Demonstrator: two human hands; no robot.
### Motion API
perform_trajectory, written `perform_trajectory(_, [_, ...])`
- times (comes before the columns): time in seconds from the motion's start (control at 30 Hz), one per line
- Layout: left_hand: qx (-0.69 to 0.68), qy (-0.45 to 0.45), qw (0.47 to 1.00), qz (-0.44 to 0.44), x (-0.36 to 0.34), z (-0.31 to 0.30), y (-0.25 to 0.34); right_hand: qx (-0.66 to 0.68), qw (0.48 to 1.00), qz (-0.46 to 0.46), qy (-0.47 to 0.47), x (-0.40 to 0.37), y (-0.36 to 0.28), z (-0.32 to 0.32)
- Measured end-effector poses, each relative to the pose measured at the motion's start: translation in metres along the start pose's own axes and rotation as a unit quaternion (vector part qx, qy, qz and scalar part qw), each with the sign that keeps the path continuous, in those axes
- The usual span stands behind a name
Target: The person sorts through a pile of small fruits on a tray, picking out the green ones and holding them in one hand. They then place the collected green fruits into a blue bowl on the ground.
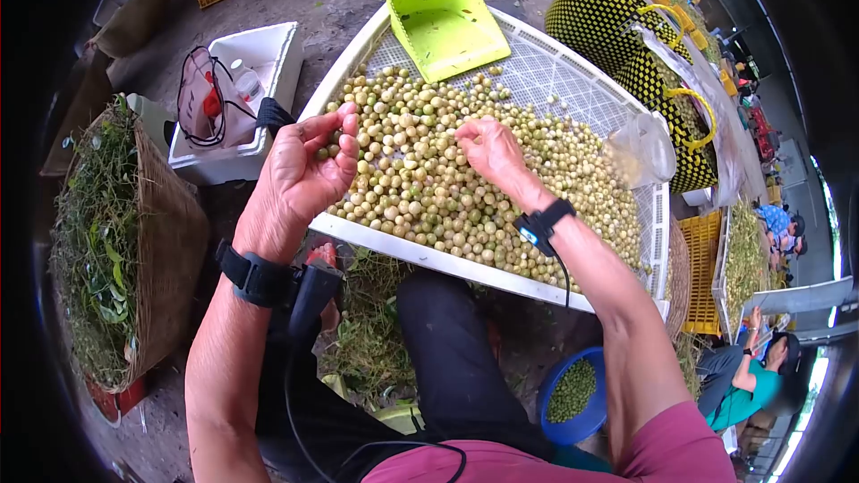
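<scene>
Two hands, left (pixel 300 174) pinching fruits (pixel 429 188), right (pixel 490 150); one tray (pixel 403 250), one scoop (pixel 447 22).

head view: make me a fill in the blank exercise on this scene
The lime green plastic scoop lies on the ____ perforated plastic tray of small pale green fruits.
The left hand and the right hand each wear a ____ wrist strap.
A round ____ bowl by the knee holds darker green fruits.
Missing: white, black, blue.
</scene>
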State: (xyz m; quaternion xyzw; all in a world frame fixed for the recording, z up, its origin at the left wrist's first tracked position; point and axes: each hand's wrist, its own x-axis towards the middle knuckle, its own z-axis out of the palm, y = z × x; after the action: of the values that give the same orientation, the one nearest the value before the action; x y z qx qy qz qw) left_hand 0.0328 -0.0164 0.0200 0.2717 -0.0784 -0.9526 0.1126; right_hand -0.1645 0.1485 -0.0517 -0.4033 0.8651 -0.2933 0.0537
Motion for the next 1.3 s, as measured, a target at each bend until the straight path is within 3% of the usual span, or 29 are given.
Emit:
perform_trajectory(0.13, [0.002,-0.007,1.000,-0.010,0.004,0.001,0.000,-0.022,0.999,-0.027,-0.030,0.017,0.020,0.024])
perform_trajectory(0.27, [0.005,0.014,1.000,-0.004,0.006,0.004,-0.001,-0.053,0.997,-0.050,0.017,0.021,0.025,0.032])
perform_trajectory(0.4, [0.000,0.023,1.000,0.003,0.007,0.004,0.000,-0.064,0.996,-0.064,0.005,0.020,0.019,0.029])
perform_trajectory(0.53, [0.008,0.035,0.999,0.007,0.010,0.002,-0.002,-0.169,0.983,-0.061,0.021,0.022,0.015,0.039])
perform_trajectory(0.63, [0.007,0.028,1.000,0.001,0.012,0.000,0.000,-0.155,0.981,-0.097,0.057,0.025,0.018,0.042])
perform_trajectory(0.9, [-0.004,-0.009,1.000,-0.021,0.015,-0.010,0.018,-0.154,0.984,-0.087,0.011,0.020,0.009,0.029])
perform_trajectory(1.0, [0.009,-0.029,0.999,-0.023,0.011,-0.015,0.029,-0.031,0.976,-0.188,-0.103,-0.014,-0.062,-0.005])
perform_trajectory(1.07, [0.011,-0.013,1.000,-0.002,0.011,-0.017,0.031,0.092,0.969,-0.184,-0.134,-0.051,-0.093,-0.002])
perform_trajectory(1.13, [0.005,-0.011,1.000,-0.003,0.013,-0.020,0.031,0.007,0.897,-0.158,-0.413,-0.074,-0.114,-0.008])
perform_trajectory(1.17, [0.004,-0.011,1.000,-0.002,0.015,-0.021,0.032,0.083,0.868,-0.171,-0.458,-0.076,-0.112,-0.006])
perform_trajectory(1.3, [0.000,-0.004,1.000,0.002,0.013,-0.024,0.033,0.001,0.959,-0.171,-0.225,-0.013,-0.099,0.016])
